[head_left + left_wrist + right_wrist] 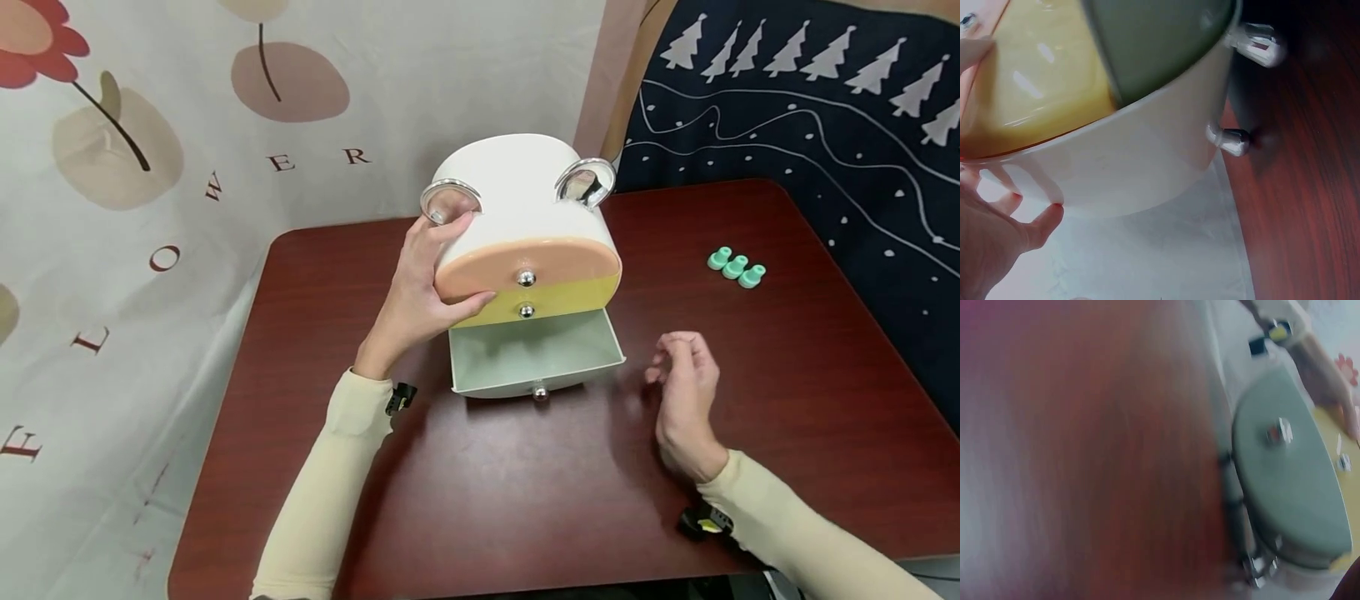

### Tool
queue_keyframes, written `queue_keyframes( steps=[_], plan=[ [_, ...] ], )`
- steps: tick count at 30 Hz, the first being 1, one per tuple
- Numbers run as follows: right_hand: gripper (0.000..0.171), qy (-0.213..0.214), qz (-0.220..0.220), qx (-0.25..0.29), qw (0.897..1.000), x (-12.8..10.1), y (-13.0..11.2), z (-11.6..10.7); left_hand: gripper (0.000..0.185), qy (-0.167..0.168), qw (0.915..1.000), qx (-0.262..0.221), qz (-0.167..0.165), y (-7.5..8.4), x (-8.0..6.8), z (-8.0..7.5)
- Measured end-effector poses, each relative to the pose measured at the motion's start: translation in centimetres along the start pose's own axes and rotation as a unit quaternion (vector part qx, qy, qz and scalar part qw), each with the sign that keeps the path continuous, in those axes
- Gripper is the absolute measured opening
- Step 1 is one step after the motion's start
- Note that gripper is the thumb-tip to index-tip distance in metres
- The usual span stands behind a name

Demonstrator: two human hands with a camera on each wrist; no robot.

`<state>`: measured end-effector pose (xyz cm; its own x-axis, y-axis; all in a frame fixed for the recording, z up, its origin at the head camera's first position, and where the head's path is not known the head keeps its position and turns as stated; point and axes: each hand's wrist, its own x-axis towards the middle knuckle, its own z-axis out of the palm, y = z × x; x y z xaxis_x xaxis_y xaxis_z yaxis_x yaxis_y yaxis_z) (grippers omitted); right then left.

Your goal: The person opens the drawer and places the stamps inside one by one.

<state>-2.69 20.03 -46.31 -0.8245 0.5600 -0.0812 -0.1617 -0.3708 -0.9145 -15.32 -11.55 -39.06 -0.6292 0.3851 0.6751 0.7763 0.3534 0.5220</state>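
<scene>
A small white drawer cabinet [517, 187] with rounded ends and two silver ear-like rings stands on the table. Its top drawer front [487, 267] is orange and the middle one [555, 302] yellow, each with a silver knob. The green bottom drawer [536, 346] is pulled out, its bare inside showing. My left hand [416, 287] grips the cabinet's left side, thumb across the front and fingers along the white wall [1122, 175]. Right of the drawer, my right hand [686, 400] hovers with loosely bent fingers, holding nothing. The green drawer front [1291, 469] also appears in the right wrist view.
Three mint-green peg-shaped pieces [735, 267] sit in a row on the right part of the dark red-brown table [570, 500]. Behind the table hang a pale flower-print cloth [225, 167] and a navy cloth with white trees [787, 108].
</scene>
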Motion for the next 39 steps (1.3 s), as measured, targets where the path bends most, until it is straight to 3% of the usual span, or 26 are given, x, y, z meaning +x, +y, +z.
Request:
queue_keyframes(
  steps=[2, 6, 10, 15, 20, 22, 25, 27, 29, 32, 34, 39],
  plan=[
    [0.02, -0.006, -0.01, -0.03, 0.999, 1.4, -0.6, -0.3, 0.092, 0.006, 0.9999, 0.012, 0.009, -0.1, -0.1, 0.1],
    [0.014, -0.052, 0.011, -0.091, 0.994, 4.1, -1.6, -1.2, 0.092, 0.013, 0.9997, 0.019, 0.014, -0.3, -0.2, 0.1],
    [0.01, -0.093, 0.016, -0.156, 0.983, 6.4, -2.3, -2.2, 0.092, 0.017, 0.9994, 0.008, 0.027, -0.5, -0.1, 0.3],
    [0.006, -0.101, -0.01, -0.232, 0.967, 8.9, -2.5, -3.5, 0.092, 0.027, 0.9977, -0.019, 0.059, 0.1, 0.7, 0.5],
    [0.011, -0.117, -0.047, -0.24, 0.963, 11.5, -2.7, -4.2, 0.085, 0.034, 0.9945, -0.054, 0.083, 1.3, 1.4, 0.5],
    [0.015, -0.127, -0.052, -0.24, 0.961, 12.6, -3.0, -4.4, 0.084, 0.036, 0.994, -0.067, 0.078, 1.3, 1.5, 0.5],
    [0.02, -0.135, -0.068, -0.315, 0.937, 14.1, -3.6, -4.7, 0.085, 0.034, 0.9947, -0.077, 0.06, 0.9, 1.5, 0.6],
    [0.025, -0.135, -0.079, -0.388, 0.909, 15.0, -4.0, -5.0, 0.086, 0.03, 0.9959, -0.072, 0.047, 0.4, 1.3, 0.6],
    [0.036, -0.135, -0.1, -0.46, 0.872, 15.9, -4.2, -5.2, 0.088, 0.026, 0.997, -0.063, 0.038, -0.1, 1.1, 0.6],
    [0.048, -0.132, -0.121, -0.519, 0.836, 17.1, -4.5, -5.5, 0.091, 0.019, 0.9982, -0.047, 0.032, -0.6, 1.0, 0.5],
    [0.051, -0.131, -0.126, -0.537, 0.824, 17.9, -4.7, -5.7, 0.092, 0.017, 0.9986, -0.041, 0.03, -0.7, 0.9, 0.5],
    [0.05, -0.136, -0.121, -0.536, 0.824, 19.3, -4.8, -6.0, 0.093, 0.018, 0.9985, -0.033, 0.038, -0.8, 0.9, 0.5]
  ],
)
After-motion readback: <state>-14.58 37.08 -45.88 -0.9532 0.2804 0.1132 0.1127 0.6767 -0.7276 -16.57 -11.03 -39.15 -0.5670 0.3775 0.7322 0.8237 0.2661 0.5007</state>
